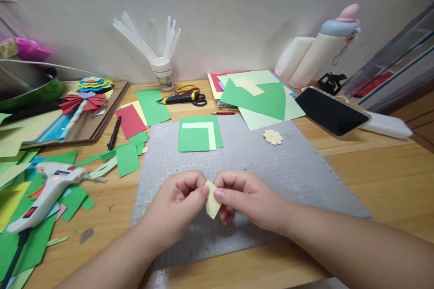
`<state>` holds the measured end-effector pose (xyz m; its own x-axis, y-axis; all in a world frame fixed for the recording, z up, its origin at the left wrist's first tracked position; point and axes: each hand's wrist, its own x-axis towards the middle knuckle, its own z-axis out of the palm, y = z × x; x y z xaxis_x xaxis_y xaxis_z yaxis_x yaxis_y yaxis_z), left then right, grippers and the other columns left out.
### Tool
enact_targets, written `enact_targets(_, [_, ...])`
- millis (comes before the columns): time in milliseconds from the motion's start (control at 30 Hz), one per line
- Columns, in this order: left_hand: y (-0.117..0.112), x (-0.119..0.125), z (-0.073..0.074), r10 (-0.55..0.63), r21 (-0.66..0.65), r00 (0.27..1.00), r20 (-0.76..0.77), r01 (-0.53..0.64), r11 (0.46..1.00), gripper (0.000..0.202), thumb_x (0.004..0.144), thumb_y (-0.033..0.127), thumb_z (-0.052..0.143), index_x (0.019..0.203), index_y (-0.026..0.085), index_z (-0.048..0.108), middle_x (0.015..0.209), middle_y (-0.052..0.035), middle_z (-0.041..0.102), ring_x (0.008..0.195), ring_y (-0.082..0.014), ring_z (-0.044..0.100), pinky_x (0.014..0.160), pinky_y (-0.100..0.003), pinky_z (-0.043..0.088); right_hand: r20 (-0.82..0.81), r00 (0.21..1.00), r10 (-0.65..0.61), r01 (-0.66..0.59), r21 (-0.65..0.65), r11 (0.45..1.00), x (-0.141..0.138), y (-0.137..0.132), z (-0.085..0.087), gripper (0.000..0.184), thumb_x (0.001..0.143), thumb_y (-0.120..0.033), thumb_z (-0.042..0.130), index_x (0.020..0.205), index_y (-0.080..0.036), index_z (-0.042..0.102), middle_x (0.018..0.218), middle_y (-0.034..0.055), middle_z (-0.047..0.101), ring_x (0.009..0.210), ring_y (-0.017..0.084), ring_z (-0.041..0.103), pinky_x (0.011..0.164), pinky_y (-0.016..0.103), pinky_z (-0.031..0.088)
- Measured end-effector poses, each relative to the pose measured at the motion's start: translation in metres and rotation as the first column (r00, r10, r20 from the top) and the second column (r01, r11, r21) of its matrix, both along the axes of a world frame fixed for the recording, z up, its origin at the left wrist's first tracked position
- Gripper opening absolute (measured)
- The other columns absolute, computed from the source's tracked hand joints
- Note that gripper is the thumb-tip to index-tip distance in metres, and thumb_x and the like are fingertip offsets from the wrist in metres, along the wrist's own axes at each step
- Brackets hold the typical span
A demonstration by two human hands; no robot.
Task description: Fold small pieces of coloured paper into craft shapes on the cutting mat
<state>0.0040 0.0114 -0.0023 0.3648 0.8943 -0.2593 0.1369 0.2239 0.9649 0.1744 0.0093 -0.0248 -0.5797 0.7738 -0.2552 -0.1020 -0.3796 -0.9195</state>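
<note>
Between my two hands is a small folded piece of pale yellow paper [213, 203], held above the grey cutting mat [244, 235]. My left hand [181, 205] pinches its left edge between thumb and forefinger. On the other side, my right hand [249, 196] grips it with the thumb on top and fingers curled beneath. Beyond the hands, green and light green paper squares [195, 140] lie stacked on the mat. A pale yellow paper flower [273, 137] rests flat at the mat's upper right.
At left, a white hot glue gun [50, 194] lies on green paper scraps. Behind the mat are a black-and-yellow utility knife [179, 98], scissors [200, 100] and a paper cup [163, 73] of white sticks. A phone [332, 110] and a bottle [318, 49] stand at right.
</note>
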Motion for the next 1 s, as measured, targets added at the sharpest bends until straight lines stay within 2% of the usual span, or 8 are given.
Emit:
enact_targets(167, [0.001,-0.005,-0.006,0.038,0.001,0.998,0.045,-0.039,0.999,0.03,0.081,0.032,0.054,0.055,0.019,0.05,0.052,0.0042,0.043,0.052,-0.011,0.036,0.052,-0.024,0.03,0.0,1.0,-0.032,0.032,0.006,0.999,0.001,0.003,0.0,0.031,0.083,-0.044,0.058,0.073,-0.016,0.054,0.057,-0.0023,0.057,0.05,0.008,0.054,0.05,0.021,0.04])
enact_targets(333, [0.001,-0.006,-0.011,0.111,-0.001,0.97,0.217,-0.113,0.994,0.007,0.077,0.025,0.055,0.083,0.023,0.059,0.068,0.0031,0.049,0.063,-0.0133,0.043,0.061,-0.024,0.035,-0.215,0.976,-0.02,-0.036,-0.255,0.966,0.003,0.008,0.0,0.025,0.082,-0.037,0.056,0.07,-0.016,0.051,0.052,-0.0022,0.057,0.046,0.011,0.058,0.042,0.018,0.039])
enact_targets(400, [0.001,-0.004,-0.009,0.122,0.063,0.974,0.189,-0.136,0.989,0.02,0.073,0.02,0.063,0.092,0.025,0.059,0.082,0.0023,0.052,0.075,-0.0141,0.047,0.067,-0.024,0.038,-0.299,0.953,0.052,-0.161,-0.352,0.922,0.005,0.009,-0.001,0.023,0.082,-0.034,0.052,0.068,-0.016,0.05,0.051,-0.0021,0.055,0.046,0.011,0.06,0.04,0.017,0.04])
enact_targets(467, [0.001,-0.002,-0.007,0.083,0.085,0.988,0.126,-0.094,0.992,0.01,0.074,0.022,0.066,0.082,0.022,0.061,0.087,0.0006,0.052,0.081,-0.0153,0.048,0.072,-0.025,0.038,-0.343,0.93,0.132,-0.281,-0.431,0.858,0.005,0.009,-0.001,0.021,0.082,-0.032,0.047,0.069,-0.016,0.049,0.051,-0.0015,0.055,0.045,0.012,0.06,0.039,0.017,0.041])
enact_targets(533, [0.002,-0.001,-0.005,0.068,0.024,0.992,0.106,-0.071,0.997,0.013,0.075,0.027,0.065,0.068,0.019,0.058,0.079,0.0002,0.053,0.077,-0.0154,0.049,0.071,-0.026,0.039,-0.327,0.932,0.155,-0.298,-0.45,0.842,0.004,0.008,-0.003,0.021,0.082,-0.032,0.043,0.071,-0.016,0.051,0.053,0.0004,0.058,0.045,0.012,0.06,0.037,0.016,0.042])
enact_targets(733, [0.007,-0.001,-0.008,0.175,-0.091,0.979,0.104,-0.166,0.982,0.02,0.072,0.032,0.068,0.064,0.018,0.056,0.068,0.0023,0.055,0.066,-0.0131,0.049,0.065,-0.025,0.037,-0.181,0.979,-0.094,0.05,-0.234,0.971,0.001,0.01,-0.007,0.031,0.087,-0.04,0.04,0.081,-0.015,0.056,0.063,0.0028,0.061,0.049,0.012,0.061,0.036,0.015,0.039])
enact_targets(900, [0.005,-0.001,-0.009,0.204,-0.087,0.978,0.049,-0.199,0.976,0.022,0.07,0.032,0.069,0.063,0.017,0.055,0.066,0.0025,0.053,0.065,-0.0127,0.045,0.064,-0.025,0.034,-0.079,0.988,-0.132,0.132,0.0,0.991,0.003,0.008,-0.004,0.03,0.084,-0.047,0.053,0.085,-0.017,0.054,0.071,0.0018,0.062,0.052,0.01,0.059,0.039,0.016,0.038])
enact_targets(1000, [0.004,0.0,-0.009,0.18,-0.087,0.982,0.051,-0.175,0.981,0.023,0.071,0.033,0.068,0.064,0.017,0.054,0.068,0.0016,0.054,0.068,-0.0137,0.047,0.065,-0.026,0.035,0.029,0.986,-0.162,0.159,0.084,0.984,0.002,0.007,-0.001,0.027,0.08,-0.043,0.061,0.081,-0.017,0.053,0.067,-0.0018,0.058,0.051,0.008,0.056,0.04,0.016,0.037])
